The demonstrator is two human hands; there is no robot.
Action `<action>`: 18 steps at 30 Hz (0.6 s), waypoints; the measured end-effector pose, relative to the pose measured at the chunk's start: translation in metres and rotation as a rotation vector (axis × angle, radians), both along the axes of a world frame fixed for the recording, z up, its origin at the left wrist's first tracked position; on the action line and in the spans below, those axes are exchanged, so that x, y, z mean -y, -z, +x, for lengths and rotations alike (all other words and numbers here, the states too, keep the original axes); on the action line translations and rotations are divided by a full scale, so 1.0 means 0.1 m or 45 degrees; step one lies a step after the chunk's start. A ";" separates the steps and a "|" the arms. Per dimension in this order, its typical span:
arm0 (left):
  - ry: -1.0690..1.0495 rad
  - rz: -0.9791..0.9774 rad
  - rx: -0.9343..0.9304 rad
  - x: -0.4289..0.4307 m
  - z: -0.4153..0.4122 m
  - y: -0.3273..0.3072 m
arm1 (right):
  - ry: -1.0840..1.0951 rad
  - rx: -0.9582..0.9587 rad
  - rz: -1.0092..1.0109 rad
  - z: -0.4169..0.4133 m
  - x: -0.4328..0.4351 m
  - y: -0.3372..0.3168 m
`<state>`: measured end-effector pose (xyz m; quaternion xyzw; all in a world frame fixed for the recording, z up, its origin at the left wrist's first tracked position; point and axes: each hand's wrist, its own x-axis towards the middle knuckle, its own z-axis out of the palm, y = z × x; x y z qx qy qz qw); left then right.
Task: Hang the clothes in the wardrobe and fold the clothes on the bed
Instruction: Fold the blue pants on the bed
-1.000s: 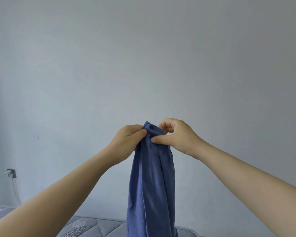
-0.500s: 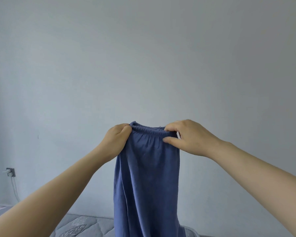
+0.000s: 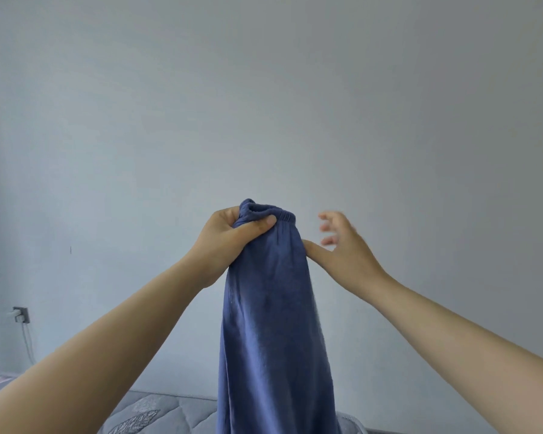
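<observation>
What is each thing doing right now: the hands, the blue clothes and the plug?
Blue clothes: hanging down, top bunched.
Left hand: grips the top of the clothes.
Right hand: open, fingers spread, thumb right by the clothes.
Plug: plugged in.

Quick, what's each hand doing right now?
Left hand: gripping the blue fabric garment by its elastic waistband.
Right hand: open, fingers spread, holding nothing.
</observation>
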<state>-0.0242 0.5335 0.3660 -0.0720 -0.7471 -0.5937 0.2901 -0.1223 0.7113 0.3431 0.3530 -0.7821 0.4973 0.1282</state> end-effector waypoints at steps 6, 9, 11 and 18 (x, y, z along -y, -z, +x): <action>0.030 -0.047 0.018 0.05 0.05 -0.10 | -0.778 0.935 0.121 -0.12 -0.02 0.13; 0.052 -0.081 0.060 0.08 0.07 -0.12 | -0.879 0.919 0.047 -0.10 0.00 0.15; 0.039 -0.072 0.065 0.10 0.10 -0.12 | -0.924 0.887 -0.012 -0.10 0.02 0.13; -0.483 -0.663 0.176 0.24 0.17 -0.15 | -0.688 0.640 -0.319 -0.08 -0.02 0.03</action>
